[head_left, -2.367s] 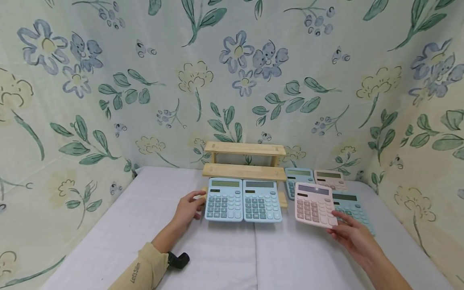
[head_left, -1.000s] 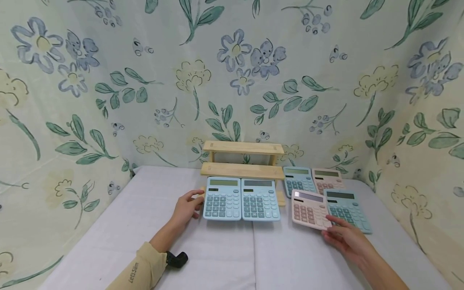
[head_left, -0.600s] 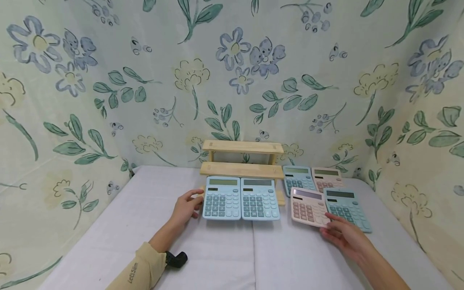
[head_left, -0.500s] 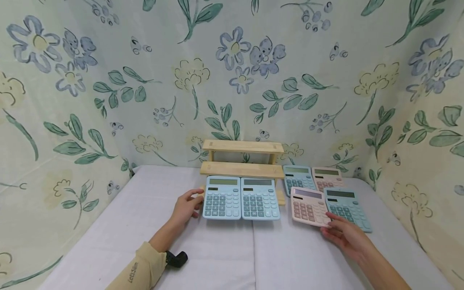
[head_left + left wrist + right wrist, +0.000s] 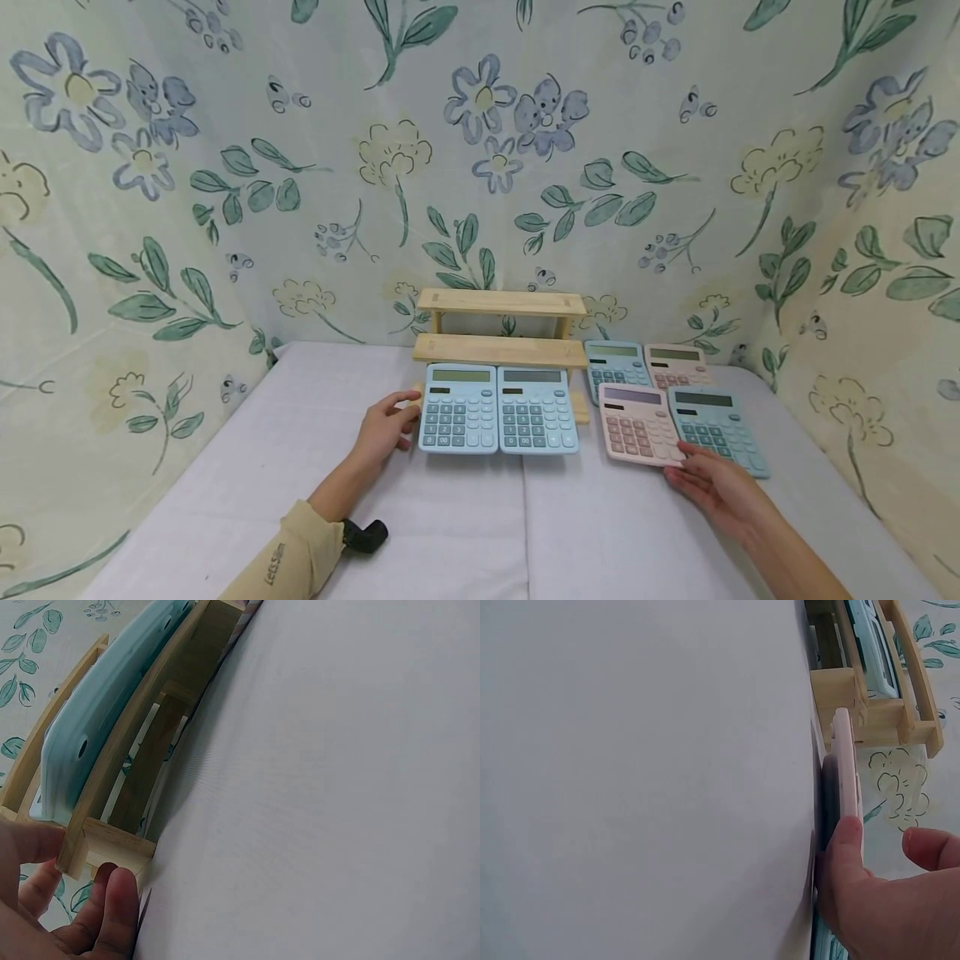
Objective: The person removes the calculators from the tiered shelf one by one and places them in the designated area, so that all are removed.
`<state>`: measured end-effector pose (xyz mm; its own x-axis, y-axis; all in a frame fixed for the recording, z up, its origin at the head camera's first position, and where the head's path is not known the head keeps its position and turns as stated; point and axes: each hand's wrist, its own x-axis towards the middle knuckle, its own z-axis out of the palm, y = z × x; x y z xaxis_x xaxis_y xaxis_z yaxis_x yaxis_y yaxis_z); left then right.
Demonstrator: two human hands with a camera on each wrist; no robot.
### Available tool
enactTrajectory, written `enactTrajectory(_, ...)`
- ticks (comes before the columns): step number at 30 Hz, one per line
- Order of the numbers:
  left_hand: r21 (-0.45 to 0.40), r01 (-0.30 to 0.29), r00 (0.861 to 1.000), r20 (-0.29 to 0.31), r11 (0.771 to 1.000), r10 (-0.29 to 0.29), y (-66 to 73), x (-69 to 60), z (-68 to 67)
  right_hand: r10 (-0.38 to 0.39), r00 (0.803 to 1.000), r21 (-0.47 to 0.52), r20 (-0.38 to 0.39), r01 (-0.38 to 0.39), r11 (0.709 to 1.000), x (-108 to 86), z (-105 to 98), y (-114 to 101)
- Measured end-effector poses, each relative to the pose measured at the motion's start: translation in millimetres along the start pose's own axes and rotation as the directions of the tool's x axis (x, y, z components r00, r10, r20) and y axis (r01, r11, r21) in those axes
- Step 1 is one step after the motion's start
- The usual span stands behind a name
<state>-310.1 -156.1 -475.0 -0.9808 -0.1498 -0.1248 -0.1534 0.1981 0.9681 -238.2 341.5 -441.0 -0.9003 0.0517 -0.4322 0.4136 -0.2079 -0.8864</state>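
Note:
My right hand pinches the lower right corner of a pink calculator; in the right wrist view the calculator is edge-on, near the white tabletop. Two light blue calculators stand side by side, leaning back on the lowest tier of a wooden tiered stand. At the left end of that tier, my left hand holds the wood between thumb and fingers. The left wrist view shows the end of the stand and a blue calculator's side.
To the right of the stand lie a blue calculator, another pink one and a teal one. White cloth covers the table. Floral fabric hangs behind and at both sides.
My right hand has brought the pink calculator left and slightly down, off its overlap with the teal one, then barely moved it. My left hand stays at the stand.

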Motion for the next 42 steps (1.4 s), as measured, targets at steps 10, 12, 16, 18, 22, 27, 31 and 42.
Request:
enactTrajectory(10,-0.004,0.002,1.000,-0.003,1.000,-0.002,1.3,-0.4,-0.1,0.010,1.000,0.072,-0.019,-0.009,0.997,-4.2,-0.7,-2.1)
enactTrajectory(12,-0.004,0.002,1.000,-0.003,1.000,-0.002,1.4,0.0,-0.1,0.015,1.000,0.089,-0.018,-0.013,0.996,-5.3,-1.0,-2.2)
enactTrajectory(16,0.002,-0.002,1.000,-0.002,1.000,0.002,1.4,-0.6,-0.2,0.018,1.000,0.094,-0.007,-0.017,0.995,-8.2,-0.7,-3.2)
enactTrajectory(18,0.004,-0.004,1.000,-0.001,1.000,0.004,1.4,-0.6,-0.2,0.021,1.000,0.095,-0.006,-0.021,0.995,-9.5,-0.2,-3.4)
enactTrajectory(22,0.000,-0.005,1.000,-0.004,1.000,0.005,1.2,0.1,0.0,0.028,0.999,0.075,-0.018,-0.027,0.997,-12.2,1.5,-3.7)
enactTrajectory(27,-0.002,0.004,1.000,-0.010,1.000,-0.004,0.5,0.0,0.8,0.044,0.997,0.001,-0.064,-0.044,0.999,-15.3,2.5,-4.0)
enactTrajectory(31,-0.003,0.008,1.000,-0.012,1.000,-0.009,0.7,-0.3,1.0,0.053,0.993,-0.050,-0.107,-0.058,0.997,-16.8,-1.5,-2.0)
enactTrajectory(42,0.001,0.009,1.000,-0.007,1.000,-0.009,2.8,-3.0,0.7,0.033,0.978,-0.161,-0.207,-0.067,0.985,-18.4,-33.9,-0.7)
